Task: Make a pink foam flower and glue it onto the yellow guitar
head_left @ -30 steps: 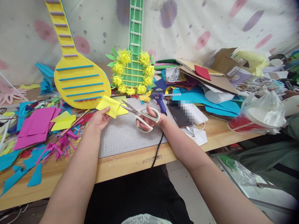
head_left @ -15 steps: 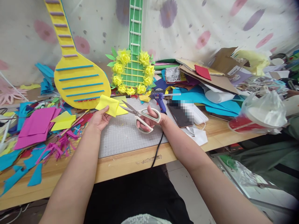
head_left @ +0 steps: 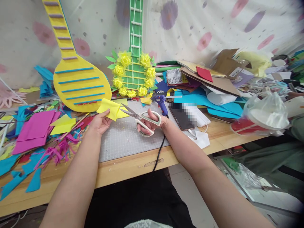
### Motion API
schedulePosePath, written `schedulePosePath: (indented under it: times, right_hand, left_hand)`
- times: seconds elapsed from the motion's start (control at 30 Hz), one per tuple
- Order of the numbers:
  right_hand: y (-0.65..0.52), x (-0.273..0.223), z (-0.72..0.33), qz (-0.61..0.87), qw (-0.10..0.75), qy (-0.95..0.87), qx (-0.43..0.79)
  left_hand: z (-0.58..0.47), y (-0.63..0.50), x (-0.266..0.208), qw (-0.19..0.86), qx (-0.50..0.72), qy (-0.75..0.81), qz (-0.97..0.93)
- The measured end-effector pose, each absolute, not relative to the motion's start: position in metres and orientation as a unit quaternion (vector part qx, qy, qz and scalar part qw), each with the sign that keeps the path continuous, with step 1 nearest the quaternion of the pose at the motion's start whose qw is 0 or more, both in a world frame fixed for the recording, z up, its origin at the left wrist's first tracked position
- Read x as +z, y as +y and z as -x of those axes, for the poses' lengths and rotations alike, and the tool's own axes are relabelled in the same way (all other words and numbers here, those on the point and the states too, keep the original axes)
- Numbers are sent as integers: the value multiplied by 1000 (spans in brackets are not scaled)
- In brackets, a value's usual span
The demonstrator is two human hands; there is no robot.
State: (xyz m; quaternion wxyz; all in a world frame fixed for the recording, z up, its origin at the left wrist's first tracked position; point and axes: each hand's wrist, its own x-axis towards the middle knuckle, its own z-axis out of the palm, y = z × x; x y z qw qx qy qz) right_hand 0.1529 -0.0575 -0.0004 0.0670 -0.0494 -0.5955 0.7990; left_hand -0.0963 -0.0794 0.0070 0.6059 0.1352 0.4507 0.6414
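My left hand point(head_left: 101, 123) pinches a folded piece of yellow paper point(head_left: 109, 107) between thumb and fingers. My right hand point(head_left: 152, 122) has its thumb and fingers through the white handles of a pair of scissors point(head_left: 136, 116). The blades are spread apart and point left, close to the yellow paper's right edge. Another yellow sheet point(head_left: 123, 113) lies behind them on the grey cutting mat point(head_left: 118, 145). Behind my right hand a purple glue gun point(head_left: 161, 103) rests at the mat's far edge.
A yellow paper guitar shape point(head_left: 82, 76) and a green one point(head_left: 135, 71) ringed with yellow paper flowers lean at the back. Magenta paper point(head_left: 35, 129) and scraps cover the left. A phone point(head_left: 181, 115), stacked cardboard point(head_left: 209, 79) and a bagged red cup point(head_left: 249, 123) stand right.
The whole view has shifted slightly, with the things sitting a little further left in it. Both hands keep their hold on the paper and scissors, and the blades stay apart.
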Motion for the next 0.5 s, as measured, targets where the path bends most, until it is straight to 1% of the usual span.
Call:
schedulePosePath:
  times: [0.27, 0.5]
  right_hand:
    - [-51, -13, -151, 66, 64, -599, 796]
    - [-54, -12, -142, 14, 59, -598, 799]
  left_hand:
    - [94, -81, 7, 604, 628, 459, -174]
    - [91, -81, 2, 587, 619, 451, -261]
